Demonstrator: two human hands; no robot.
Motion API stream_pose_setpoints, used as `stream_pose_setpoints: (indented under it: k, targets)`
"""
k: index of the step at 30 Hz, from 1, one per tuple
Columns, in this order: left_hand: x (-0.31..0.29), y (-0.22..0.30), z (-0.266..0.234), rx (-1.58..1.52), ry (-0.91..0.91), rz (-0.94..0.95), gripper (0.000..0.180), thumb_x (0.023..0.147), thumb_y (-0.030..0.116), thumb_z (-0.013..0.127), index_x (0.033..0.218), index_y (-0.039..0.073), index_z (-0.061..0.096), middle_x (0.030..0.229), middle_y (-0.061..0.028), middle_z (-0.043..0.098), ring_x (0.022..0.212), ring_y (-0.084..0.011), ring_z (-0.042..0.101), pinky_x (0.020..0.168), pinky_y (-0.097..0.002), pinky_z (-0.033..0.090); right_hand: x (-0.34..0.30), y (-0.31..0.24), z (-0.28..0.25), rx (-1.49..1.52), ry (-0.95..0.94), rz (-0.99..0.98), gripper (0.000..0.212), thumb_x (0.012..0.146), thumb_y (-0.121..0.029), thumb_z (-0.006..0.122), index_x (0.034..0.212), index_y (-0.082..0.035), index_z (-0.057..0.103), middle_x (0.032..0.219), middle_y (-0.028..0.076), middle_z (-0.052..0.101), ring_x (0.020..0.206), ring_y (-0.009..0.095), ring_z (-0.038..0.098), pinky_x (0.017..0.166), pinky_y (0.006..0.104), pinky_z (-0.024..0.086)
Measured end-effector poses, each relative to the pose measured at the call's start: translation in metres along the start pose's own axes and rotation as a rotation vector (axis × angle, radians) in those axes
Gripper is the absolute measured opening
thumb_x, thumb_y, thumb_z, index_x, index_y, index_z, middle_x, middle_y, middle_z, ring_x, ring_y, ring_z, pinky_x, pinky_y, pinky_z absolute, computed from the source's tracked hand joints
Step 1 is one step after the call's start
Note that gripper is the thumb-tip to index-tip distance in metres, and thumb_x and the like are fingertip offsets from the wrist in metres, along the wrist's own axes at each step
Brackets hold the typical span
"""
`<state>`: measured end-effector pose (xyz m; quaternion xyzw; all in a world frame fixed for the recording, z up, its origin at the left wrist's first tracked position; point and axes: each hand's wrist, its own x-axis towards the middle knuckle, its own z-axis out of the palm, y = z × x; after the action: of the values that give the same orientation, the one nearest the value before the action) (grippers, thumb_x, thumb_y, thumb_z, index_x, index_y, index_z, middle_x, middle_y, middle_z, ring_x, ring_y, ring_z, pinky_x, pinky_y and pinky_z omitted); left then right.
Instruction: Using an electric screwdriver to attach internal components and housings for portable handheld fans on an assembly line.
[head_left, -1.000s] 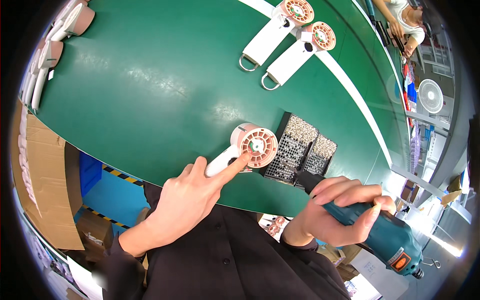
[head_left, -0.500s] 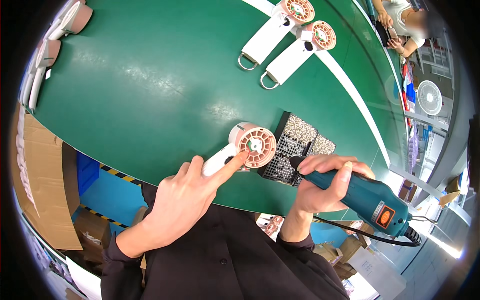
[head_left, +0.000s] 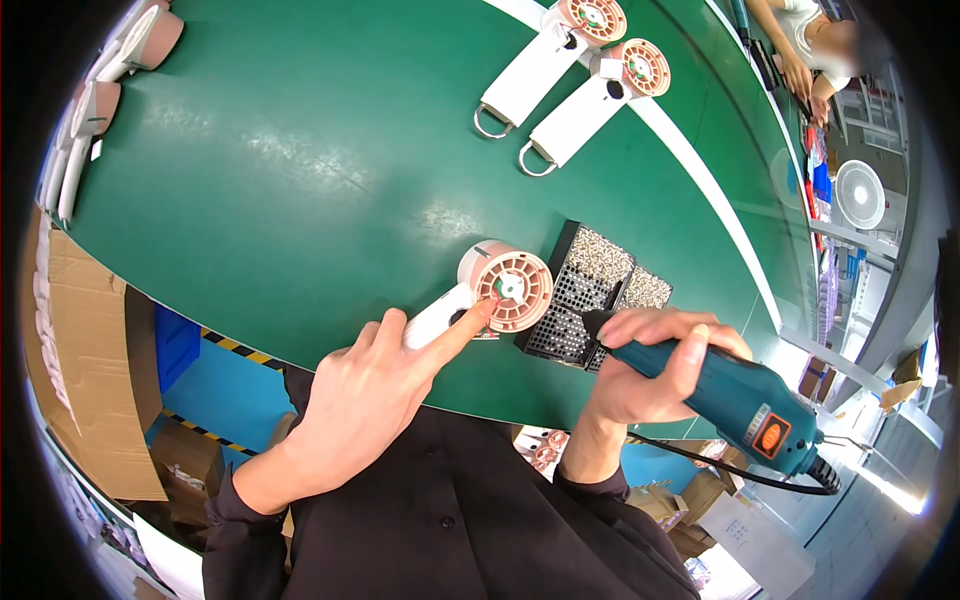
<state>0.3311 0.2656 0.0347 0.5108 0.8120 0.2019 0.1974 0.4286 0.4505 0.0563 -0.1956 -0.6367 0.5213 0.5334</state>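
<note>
My left hand (head_left: 360,410) is closed round the white handle of what looks like a handheld fan (head_left: 438,312). Its index finger reaches onto the round pink head (head_left: 535,285), where spoke-like slots surround a white centre with a bit of green wire. In my right hand (head_left: 640,385) is a teal electric screwdriver (head_left: 755,395) with an orange patch, lying tilted across the palm. The black nose of the screwdriver points left over the black screw tray (head_left: 565,330), close to its perforated plate. Whether the bit touches a screw is too small to tell.
Two similar fans (head_left: 530,80) lie at the far side of the green table (head_left: 300,200); more pink-and-white ones (head_left: 95,105) sit at the left edge. A black cord (head_left: 735,470) trails from the screwdriver. Another person (head_left: 800,50) works at far right, near a white fan (head_left: 860,195).
My hands, the handheld fan and the screwdriver have barely moved. At the far right, the other person's hands have shifted.
</note>
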Motion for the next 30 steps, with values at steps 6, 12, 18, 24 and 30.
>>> stream_pose_setpoints:
  k: [6,12,18,24,30]
  targets:
    - [0.000,0.000,0.000,0.004,0.014,0.004,0.084,0.072,0.003,0.067,0.145,0.033,0.039,0.072,-0.0070,0.041,0.053,-0.0166,0.050,0.039,-0.0269,0.043,0.002,-0.030,0.006,0.116,0.004,0.018,0.015,0.095,-0.015,0.046,0.103,-0.006,0.036,0.063,0.015,0.048,0.038,0.026,0.049,0.035,0.0395,0.047]
    - [0.000,-0.002,0.001,-0.017,0.039,0.023,0.082,0.072,0.003,0.066,0.144,0.031,0.040,0.072,-0.0077,0.041,0.053,-0.0178,0.051,0.040,-0.0278,0.044,0.004,-0.050,0.016,0.204,-0.215,0.004,0.019,0.098,-0.017,0.043,0.109,-0.005,0.034,0.071,0.017,0.053,0.049,0.029,0.057,0.044,0.0435,0.053]
    - [-0.001,-0.004,0.002,-0.031,0.053,0.025,0.080,0.072,0.002,0.065,0.144,0.029,0.041,0.072,-0.0078,0.041,0.053,-0.0179,0.050,0.041,-0.0281,0.044,-0.005,-0.043,0.026,0.193,-0.300,0.107,0.023,0.096,-0.013,0.051,0.108,-0.003,0.034,0.075,0.018,0.055,0.055,0.028,0.060,0.053,0.0434,0.054]
    - [0.000,-0.006,0.004,0.041,0.060,0.060,0.078,0.072,0.003,0.063,0.144,0.026,0.042,0.070,-0.0059,0.040,0.056,-0.0155,0.049,0.044,-0.0264,0.041,-0.018,-0.033,0.039,-0.062,-0.390,0.054,0.022,0.097,-0.024,0.045,0.095,-0.007,0.032,0.066,0.014,0.048,0.043,0.027,0.051,0.040,0.0395,0.049]
    - [0.005,-0.001,0.006,0.017,0.082,0.059,0.074,0.073,0.002,0.062,0.141,0.023,0.043,0.072,-0.0056,0.040,0.060,-0.0164,0.050,0.047,-0.0276,0.044,-0.021,-0.022,0.030,0.088,-0.405,0.085,0.024,0.092,-0.012,0.055,0.097,-0.005,0.033,0.070,0.017,0.055,0.053,0.028,0.058,0.052,0.0404,0.054]
